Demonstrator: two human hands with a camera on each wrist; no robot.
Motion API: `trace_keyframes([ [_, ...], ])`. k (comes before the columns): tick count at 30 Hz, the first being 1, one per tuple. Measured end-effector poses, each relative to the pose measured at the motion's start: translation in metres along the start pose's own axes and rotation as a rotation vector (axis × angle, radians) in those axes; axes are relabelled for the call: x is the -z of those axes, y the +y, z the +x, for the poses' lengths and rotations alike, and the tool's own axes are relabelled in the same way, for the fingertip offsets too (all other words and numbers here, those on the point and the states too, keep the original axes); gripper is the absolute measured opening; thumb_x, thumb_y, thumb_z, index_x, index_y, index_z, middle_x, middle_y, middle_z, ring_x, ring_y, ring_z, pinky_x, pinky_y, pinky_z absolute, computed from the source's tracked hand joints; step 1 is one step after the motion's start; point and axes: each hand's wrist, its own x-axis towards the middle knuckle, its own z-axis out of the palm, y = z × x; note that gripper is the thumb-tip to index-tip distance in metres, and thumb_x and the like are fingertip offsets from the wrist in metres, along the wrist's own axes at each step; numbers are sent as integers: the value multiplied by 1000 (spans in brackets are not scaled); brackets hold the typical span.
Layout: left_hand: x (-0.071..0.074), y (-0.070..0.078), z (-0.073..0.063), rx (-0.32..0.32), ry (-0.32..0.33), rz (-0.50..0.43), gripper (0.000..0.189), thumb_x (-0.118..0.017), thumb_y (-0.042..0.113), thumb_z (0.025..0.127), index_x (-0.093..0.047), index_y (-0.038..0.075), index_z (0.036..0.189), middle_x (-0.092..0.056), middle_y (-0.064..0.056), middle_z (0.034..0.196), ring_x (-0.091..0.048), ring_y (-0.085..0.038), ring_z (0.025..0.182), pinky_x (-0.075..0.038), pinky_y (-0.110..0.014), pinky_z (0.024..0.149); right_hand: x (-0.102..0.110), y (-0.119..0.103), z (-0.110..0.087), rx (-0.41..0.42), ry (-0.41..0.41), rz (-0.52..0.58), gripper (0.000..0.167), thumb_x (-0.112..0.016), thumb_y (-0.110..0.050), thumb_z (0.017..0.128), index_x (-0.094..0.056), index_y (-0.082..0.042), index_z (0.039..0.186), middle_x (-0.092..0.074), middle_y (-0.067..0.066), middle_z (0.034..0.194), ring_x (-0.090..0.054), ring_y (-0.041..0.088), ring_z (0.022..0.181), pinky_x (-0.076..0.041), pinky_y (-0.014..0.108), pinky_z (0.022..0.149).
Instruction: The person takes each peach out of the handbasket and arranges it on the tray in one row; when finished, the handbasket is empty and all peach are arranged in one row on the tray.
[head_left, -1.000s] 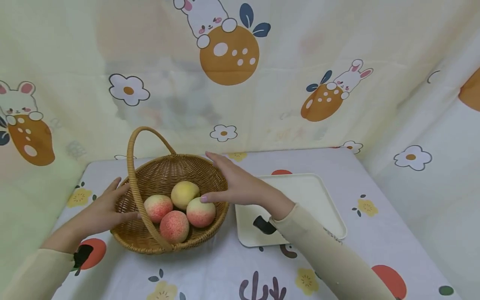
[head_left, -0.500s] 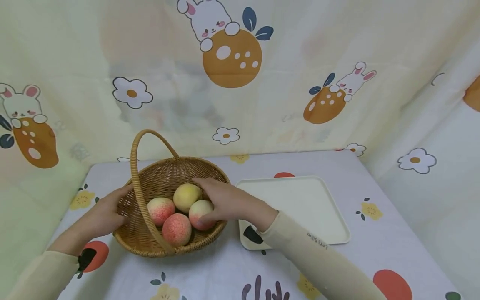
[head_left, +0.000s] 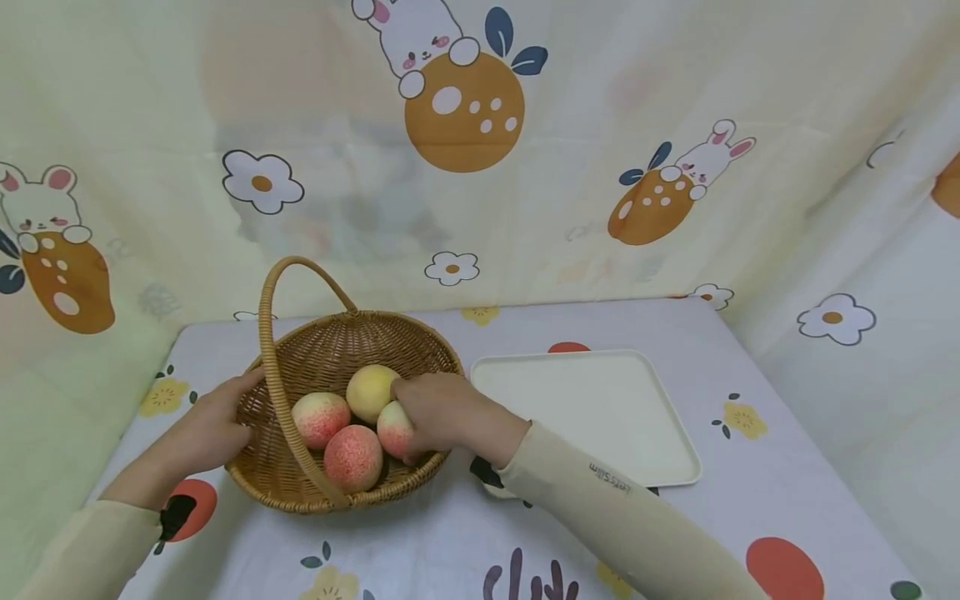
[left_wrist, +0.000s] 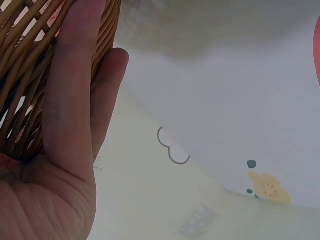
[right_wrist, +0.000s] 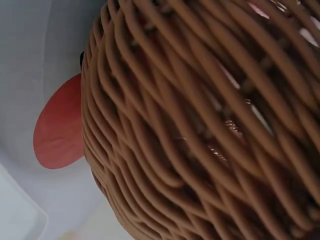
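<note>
A brown wicker basket (head_left: 322, 350) with an arched handle stands left of the middle and holds several peaches. My left hand (head_left: 206, 429) holds the basket's left rim; in the left wrist view its fingers (left_wrist: 70, 110) lie along the outside of the weave. Inside the basket, my right hand (head_left: 446, 412) curls over the rightmost peach (head_left: 392, 429), whose right part it hides. A yellow peach (head_left: 371, 393) sits right behind the fingers, with two reddish peaches (head_left: 353, 458) to the left. In the right wrist view the basket wall (right_wrist: 190, 120) hides the hand.
A white rectangular tray (head_left: 592, 400) lies right of the basket, partly behind my right forearm. The table wears a printed cloth (head_left: 420, 550). A patterned curtain (head_left: 540, 217) hangs behind and at both sides.
My right hand has come down from above the basket's right rim into it and closed on the rightmost peach. My left hand has settled its grip on the left rim.
</note>
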Motion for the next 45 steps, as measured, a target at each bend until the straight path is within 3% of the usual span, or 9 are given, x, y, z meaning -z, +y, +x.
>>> trace_keyframes([
  [7, 0, 0, -1, -8, 12, -10, 89, -54, -15, 73, -24, -7, 157, -32, -41, 149, -32, -60, 134, -42, -69, 94, -2, -1, 4, -24, -7, 8, 57, -89, -41, 68, -59, -15, 110, -64, -2, 90, -64, 17, 83, -52, 35, 71],
  [10, 1, 1, -1, -11, 11, -7, 90, -53, -15, 73, -24, -5, 157, -32, -40, 149, -31, -60, 135, -40, -71, 95, -2, 1, 2, -16, 19, 28, 56, -89, -41, 66, -60, -18, 108, -63, -5, 90, -61, 15, 81, -51, 33, 71],
  [16, 1, 2, -1, -2, 9, 11, 90, -54, -14, 73, -23, -6, 157, -32, -41, 149, -32, -60, 134, -39, -71, 96, 1, 8, -3, 47, 95, 110, 64, -85, -43, 65, -63, -18, 120, -65, -8, 99, -61, 12, 88, -50, 29, 74],
  [22, 0, 1, -1, -4, 10, 15, 89, -53, -15, 73, -24, -7, 156, -33, -41, 147, -33, -61, 133, -41, -71, 94, 15, 20, -15, 90, 184, 431, 61, -78, -45, 72, -61, -23, 126, -65, -11, 105, -62, 8, 90, -52, 28, 76],
  [27, 1, 1, -1, -27, 16, 17, 89, -52, -15, 72, -24, -7, 156, -34, -41, 147, -35, -59, 132, -44, -68, 93, 30, 32, -30, 74, 275, 718, 55, -67, -36, 85, -53, -24, 137, -66, -2, 112, -65, 13, 94, -53, 35, 81],
  [34, 2, 1, 0, -40, 14, 30, 89, -51, -15, 71, -25, -8, 156, -35, -40, 147, -37, -56, 132, -43, -66, 95, 48, 57, -47, 85, 405, 1026, 48, -49, -32, 96, -50, -6, 136, -64, 13, 110, -62, 25, 91, -52, 37, 73],
  [39, 4, 4, 0, -37, 15, 52, 88, -51, -15, 71, -25, -8, 156, -36, -41, 145, -38, -56, 131, -44, -63, 92, 49, 76, -59, -62, 426, 1161, 51, -41, -27, 91, -48, 2, 133, -57, 12, 105, -52, 20, 78, -42, 30, 62],
  [42, 4, 6, -1, -30, 16, 59, 89, -52, -14, 72, -25, -6, 156, -35, -41, 146, -39, -57, 130, -45, -63, 91, 43, 89, -68, -141, 396, 1135, 48, -39, -25, 93, -48, 1, 132, -55, 11, 101, -48, 19, 73, -38, 29, 61],
  [45, 4, 6, -2, -21, 15, 59, 89, -53, -13, 73, -25, -6, 157, -34, -41, 146, -38, -57, 131, -45, -64, 92, 32, 102, -76, -159, 345, 1048, 45, -36, -28, 99, -49, -2, 134, -56, 12, 97, -46, 23, 73, -37, 31, 63],
])
